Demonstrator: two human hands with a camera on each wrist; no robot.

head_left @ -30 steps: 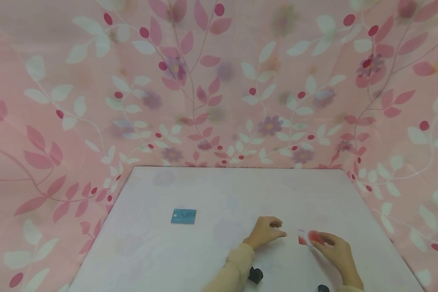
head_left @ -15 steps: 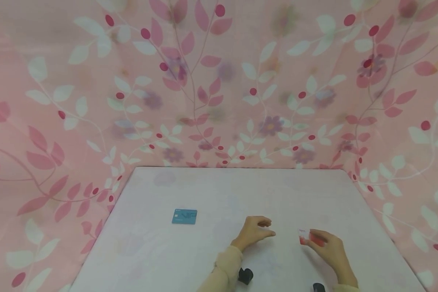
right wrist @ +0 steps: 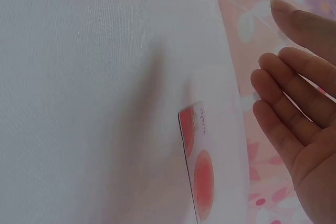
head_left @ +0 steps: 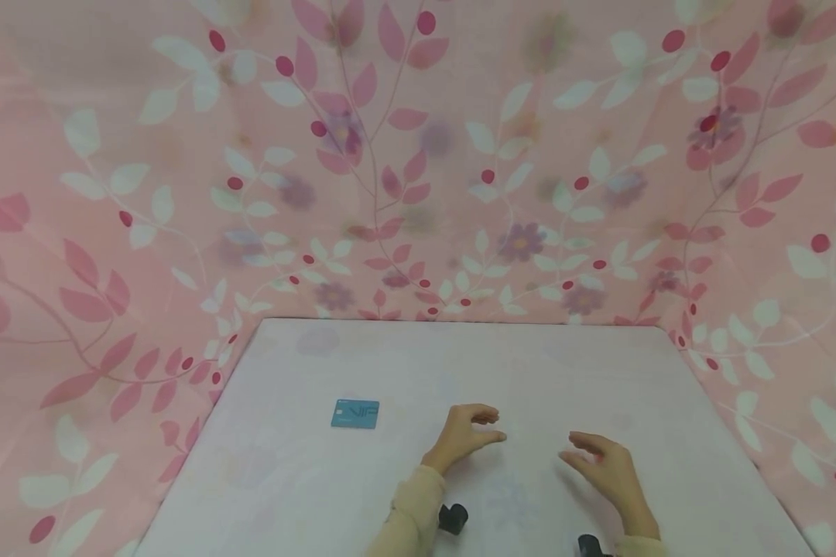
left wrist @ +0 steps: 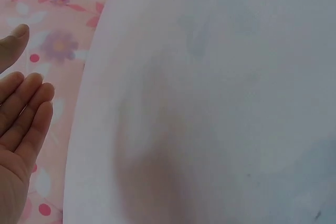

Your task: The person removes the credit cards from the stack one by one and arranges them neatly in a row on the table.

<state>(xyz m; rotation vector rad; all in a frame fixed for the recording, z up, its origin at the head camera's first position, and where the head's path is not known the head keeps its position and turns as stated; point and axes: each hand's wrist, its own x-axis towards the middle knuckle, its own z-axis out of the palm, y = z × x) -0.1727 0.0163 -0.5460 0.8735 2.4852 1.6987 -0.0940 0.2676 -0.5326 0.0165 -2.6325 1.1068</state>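
My right hand (head_left: 608,464) hovers above the white table with fingers loosely bent, thumb and fingertips apart and nothing between them. A white card with red round patches (right wrist: 203,182) lies flat on the table in the right wrist view, beside that hand; in the head view the hand hides nearly all of it. To the left, my left hand (head_left: 460,435) is raised over the table, fingers relaxed and holding nothing. The left wrist view shows its palm (left wrist: 13,166) and spread thumb. A blue card with "VIP" on it (head_left: 355,414) lies flat, farther left than both hands.
The white table (head_left: 286,495) reaches back to a pink curtain with leaf and flower print (head_left: 418,170), which also runs along both sides. A black wrist-worn device (head_left: 453,519) sits by the left sleeve, another black one (head_left: 589,545) by the right.
Both hands have shifted left. The right hand has moved across the red-and-white card, hiding it from the head view. The blue card lies still; the head view has shifted slightly.
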